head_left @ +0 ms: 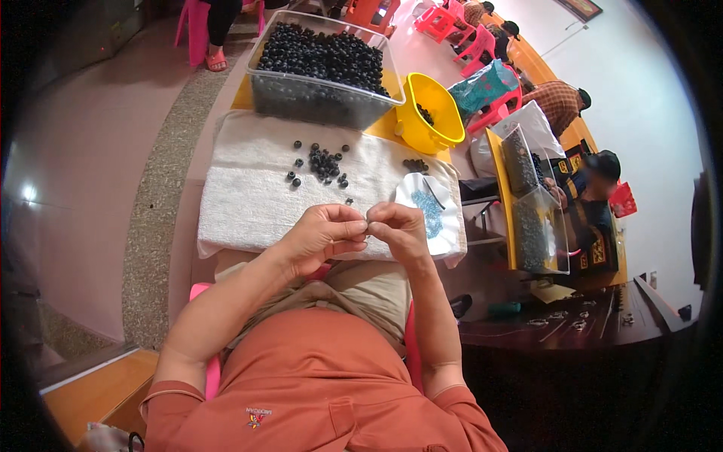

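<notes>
Over the near edge of a white towel [248,188], my left hand [320,235] and my right hand [401,228] meet at their fingertips. Both are closed in a pinch; between them is something small and dark that the fingers mostly hide. Just beyond my left fingertips lies one small dark piece [349,201]. Farther out, a loose group of round black beads [325,164] is scattered on the towel. Right of my right hand sits a white scalloped dish [454,239] with tiny light-blue pieces [428,209] and a thin dark stick [434,193] in it.
A clear plastic tub [316,113] full of black beads stands at the towel's far side. Beside it is a yellow container [446,113], with a small dark cluster [415,166] in front. At right, a person [595,196] sits by more clear bins [542,233]. Pink chairs [482,49] stand farther back.
</notes>
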Action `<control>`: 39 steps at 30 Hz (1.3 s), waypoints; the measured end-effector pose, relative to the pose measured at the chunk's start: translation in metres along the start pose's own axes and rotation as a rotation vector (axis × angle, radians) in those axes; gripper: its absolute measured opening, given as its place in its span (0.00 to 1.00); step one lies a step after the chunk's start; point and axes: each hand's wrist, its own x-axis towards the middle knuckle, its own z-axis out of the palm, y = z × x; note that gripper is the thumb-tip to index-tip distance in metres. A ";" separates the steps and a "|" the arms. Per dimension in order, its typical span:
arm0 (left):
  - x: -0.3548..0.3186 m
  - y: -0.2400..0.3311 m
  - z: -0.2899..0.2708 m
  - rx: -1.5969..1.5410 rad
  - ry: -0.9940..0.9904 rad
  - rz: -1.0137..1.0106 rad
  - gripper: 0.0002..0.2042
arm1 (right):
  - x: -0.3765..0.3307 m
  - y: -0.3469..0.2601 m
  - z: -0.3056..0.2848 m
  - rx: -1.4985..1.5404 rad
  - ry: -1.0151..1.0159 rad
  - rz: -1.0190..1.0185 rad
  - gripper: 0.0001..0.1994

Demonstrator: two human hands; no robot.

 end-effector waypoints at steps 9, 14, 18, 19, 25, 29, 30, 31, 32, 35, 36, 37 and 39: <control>0.001 0.000 -0.003 -0.009 -0.007 0.027 0.06 | -0.003 0.013 0.009 0.023 0.031 -0.132 0.04; 0.002 0.001 -0.003 -0.053 -0.012 0.069 0.04 | -0.009 0.021 0.027 -0.025 0.134 -0.172 0.06; 0.003 0.006 -0.007 -0.086 0.017 0.159 0.04 | -0.009 0.010 0.038 -0.304 0.125 -0.257 0.12; 0.003 0.008 -0.007 -0.090 0.031 0.163 0.03 | -0.009 0.006 0.040 -0.423 0.110 -0.264 0.13; 0.007 0.023 -0.019 -0.140 0.093 0.223 0.04 | 0.015 0.009 0.002 -0.577 0.197 -0.273 0.07; 0.007 0.032 -0.028 -0.178 0.119 0.300 0.06 | 0.030 0.023 -0.009 -0.846 0.120 -0.202 0.08; 0.007 0.033 -0.027 -0.178 0.119 0.306 0.06 | 0.032 0.028 -0.013 -0.940 0.065 -0.125 0.08; 0.007 0.033 -0.028 -0.179 0.123 0.315 0.06 | 0.035 0.026 -0.007 -0.938 0.060 -0.125 0.08; 0.007 0.032 -0.029 -0.180 0.126 0.317 0.06 | 0.038 0.025 -0.001 -1.065 0.031 -0.133 0.08; 0.009 0.031 -0.031 -0.189 0.137 0.309 0.06 | 0.045 0.020 0.009 -1.224 -0.040 -0.144 0.07; 0.008 0.031 -0.031 -0.173 0.132 0.309 0.06 | 0.048 0.019 0.010 -1.255 -0.080 -0.147 0.07; 0.008 0.031 -0.031 -0.158 0.126 0.310 0.05 | 0.049 0.019 0.009 -1.256 -0.080 -0.147 0.07; 0.009 0.031 -0.031 -0.162 0.119 0.306 0.05 | 0.052 0.020 0.007 -1.389 -0.178 -0.110 0.07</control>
